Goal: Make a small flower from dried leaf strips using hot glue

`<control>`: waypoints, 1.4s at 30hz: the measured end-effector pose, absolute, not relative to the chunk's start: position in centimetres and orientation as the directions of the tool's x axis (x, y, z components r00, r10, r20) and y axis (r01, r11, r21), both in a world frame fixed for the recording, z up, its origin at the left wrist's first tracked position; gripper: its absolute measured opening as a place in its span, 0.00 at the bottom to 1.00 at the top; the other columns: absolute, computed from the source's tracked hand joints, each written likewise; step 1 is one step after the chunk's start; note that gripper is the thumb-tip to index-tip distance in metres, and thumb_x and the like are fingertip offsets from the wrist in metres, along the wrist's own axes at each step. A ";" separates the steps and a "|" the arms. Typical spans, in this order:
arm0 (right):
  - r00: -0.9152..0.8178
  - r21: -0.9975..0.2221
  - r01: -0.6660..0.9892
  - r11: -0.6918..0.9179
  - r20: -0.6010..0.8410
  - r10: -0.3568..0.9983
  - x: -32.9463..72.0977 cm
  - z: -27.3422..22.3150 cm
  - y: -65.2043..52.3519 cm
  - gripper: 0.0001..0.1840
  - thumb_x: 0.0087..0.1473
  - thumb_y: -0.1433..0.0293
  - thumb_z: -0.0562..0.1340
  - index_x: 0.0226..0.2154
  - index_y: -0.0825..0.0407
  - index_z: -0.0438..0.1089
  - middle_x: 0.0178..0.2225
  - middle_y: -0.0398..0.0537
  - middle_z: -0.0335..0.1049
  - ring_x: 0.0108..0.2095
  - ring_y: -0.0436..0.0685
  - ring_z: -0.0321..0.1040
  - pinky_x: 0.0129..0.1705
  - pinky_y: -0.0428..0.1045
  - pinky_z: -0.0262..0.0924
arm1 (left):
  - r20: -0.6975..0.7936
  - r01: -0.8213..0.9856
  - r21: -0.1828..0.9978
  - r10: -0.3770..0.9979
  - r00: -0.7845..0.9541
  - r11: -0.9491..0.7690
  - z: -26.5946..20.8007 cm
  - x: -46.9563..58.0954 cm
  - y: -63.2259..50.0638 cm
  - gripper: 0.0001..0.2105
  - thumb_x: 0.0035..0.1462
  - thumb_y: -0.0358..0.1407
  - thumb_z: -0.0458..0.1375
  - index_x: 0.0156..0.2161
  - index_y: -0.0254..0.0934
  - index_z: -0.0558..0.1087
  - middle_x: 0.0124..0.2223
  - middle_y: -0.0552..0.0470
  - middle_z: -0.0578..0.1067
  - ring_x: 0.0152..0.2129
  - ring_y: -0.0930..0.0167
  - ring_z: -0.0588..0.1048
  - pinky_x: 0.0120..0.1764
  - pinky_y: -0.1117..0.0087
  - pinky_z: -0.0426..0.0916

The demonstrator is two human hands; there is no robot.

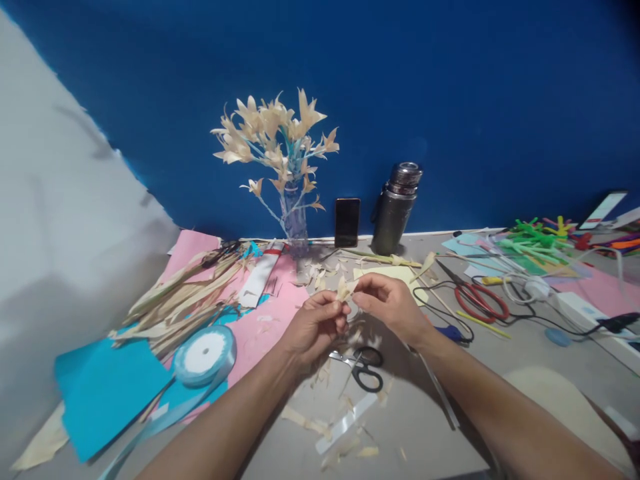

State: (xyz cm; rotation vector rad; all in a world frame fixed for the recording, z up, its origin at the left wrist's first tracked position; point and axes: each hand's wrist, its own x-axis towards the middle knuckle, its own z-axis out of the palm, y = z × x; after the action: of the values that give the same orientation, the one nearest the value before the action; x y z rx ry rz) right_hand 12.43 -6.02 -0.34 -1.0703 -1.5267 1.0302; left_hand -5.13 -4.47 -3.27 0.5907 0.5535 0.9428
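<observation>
A small cream flower of dried husk (344, 289) sits between the fingertips of my left hand (320, 323), which is closed around its base. My right hand (393, 308) meets it from the other side, thumb and forefinger pinched at a pale petal. Black-handled scissors (369, 381) lie on the table just below my hands. Husk scraps (305, 421) and a white strip (346, 424) are scattered nearer to me. Behind, similar husk flowers (275, 123) on blue-wrapped stems stand in a clear bottle (295, 223).
Dried husks (170, 300), blue paper (107, 393) and a ribbon roll (205, 357) lie left. A phone (347, 223) and thermos (396, 210) stand against the wall. Rightward are red-handled scissors (481, 303), cables, a power strip (590, 317) and green pipe cleaners (537, 240).
</observation>
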 end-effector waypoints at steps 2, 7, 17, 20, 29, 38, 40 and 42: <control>-0.194 -0.970 0.084 0.226 0.207 0.959 12.4 -0.3 -6.2 0.12 0.52 0.62 0.68 0.35 0.52 0.73 0.28 0.45 0.76 0.30 0.54 0.72 0.33 0.48 0.66 | -0.156 -0.548 0.706 0.853 0.498 0.449 -3.5 -5.0 -4.5 0.13 0.41 0.31 0.73 0.28 0.32 0.73 0.25 0.51 0.77 0.18 0.77 0.71 0.26 0.76 0.66; -0.277 -0.986 -0.013 0.167 0.164 0.947 11.9 -0.1 -6.7 0.11 0.55 0.62 0.67 0.32 0.52 0.71 0.26 0.45 0.75 0.27 0.55 0.74 0.31 0.49 0.68 | -0.148 -0.533 0.707 0.834 0.531 0.465 -3.6 -4.9 -4.7 0.13 0.40 0.32 0.74 0.26 0.32 0.72 0.24 0.52 0.75 0.18 0.76 0.71 0.25 0.75 0.65; -0.255 -0.976 0.007 0.219 0.210 0.944 11.8 0.3 -6.8 0.11 0.54 0.62 0.67 0.28 0.53 0.71 0.26 0.44 0.73 0.27 0.53 0.72 0.32 0.49 0.69 | -0.171 -0.528 0.671 0.802 0.573 0.520 -3.8 -5.0 -4.7 0.11 0.44 0.31 0.71 0.30 0.32 0.72 0.26 0.52 0.74 0.19 0.77 0.71 0.26 0.75 0.66; -0.248 -0.977 0.014 0.215 0.205 0.947 11.7 0.1 -6.8 0.12 0.54 0.62 0.67 0.28 0.52 0.70 0.26 0.44 0.73 0.26 0.53 0.73 0.31 0.49 0.70 | -0.172 -0.538 0.662 0.804 0.568 0.522 -4.0 -4.9 -4.7 0.12 0.43 0.30 0.71 0.32 0.32 0.73 0.27 0.53 0.74 0.20 0.77 0.71 0.27 0.75 0.66; -0.311 -0.991 -0.053 0.124 0.134 0.941 11.9 -0.5 -6.7 0.12 0.54 0.62 0.67 0.37 0.52 0.70 0.26 0.44 0.76 0.26 0.55 0.75 0.31 0.50 0.71 | -0.163 -0.573 0.641 0.820 0.548 0.511 -3.6 -4.9 -4.9 0.09 0.44 0.29 0.69 0.28 0.33 0.71 0.23 0.53 0.73 0.20 0.75 0.71 0.26 0.75 0.66; -0.326 -0.994 -0.049 0.101 0.112 0.939 11.8 -0.3 -6.8 0.10 0.53 0.64 0.68 0.33 0.50 0.69 0.25 0.42 0.75 0.26 0.55 0.76 0.31 0.50 0.71 | -0.190 -0.570 0.612 0.802 0.567 0.548 -3.4 -4.9 -5.0 0.08 0.43 0.27 0.67 0.28 0.33 0.71 0.24 0.53 0.73 0.19 0.75 0.71 0.25 0.75 0.66; -0.337 -0.993 -0.061 0.099 0.114 0.934 11.9 -0.3 -6.8 0.11 0.53 0.64 0.69 0.34 0.51 0.68 0.24 0.42 0.76 0.26 0.55 0.76 0.31 0.50 0.71 | -0.191 -0.566 0.614 0.800 0.569 0.550 -3.3 -4.9 -5.1 0.07 0.44 0.27 0.66 0.28 0.33 0.71 0.23 0.53 0.73 0.19 0.75 0.71 0.25 0.75 0.66; -0.353 -0.992 -0.075 0.098 0.118 0.928 12.0 -0.5 -6.7 0.11 0.53 0.64 0.69 0.34 0.51 0.69 0.25 0.43 0.76 0.25 0.55 0.76 0.30 0.50 0.71 | -0.188 -0.566 0.613 0.798 0.573 0.551 -3.2 -4.9 -5.1 0.06 0.44 0.27 0.65 0.27 0.33 0.71 0.23 0.52 0.73 0.19 0.75 0.72 0.25 0.75 0.65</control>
State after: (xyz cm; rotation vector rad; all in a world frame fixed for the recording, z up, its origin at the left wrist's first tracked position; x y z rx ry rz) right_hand 11.96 -6.75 -0.48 -0.8901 -1.4764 1.4092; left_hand -4.85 -5.13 -3.22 0.5314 0.4838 0.8446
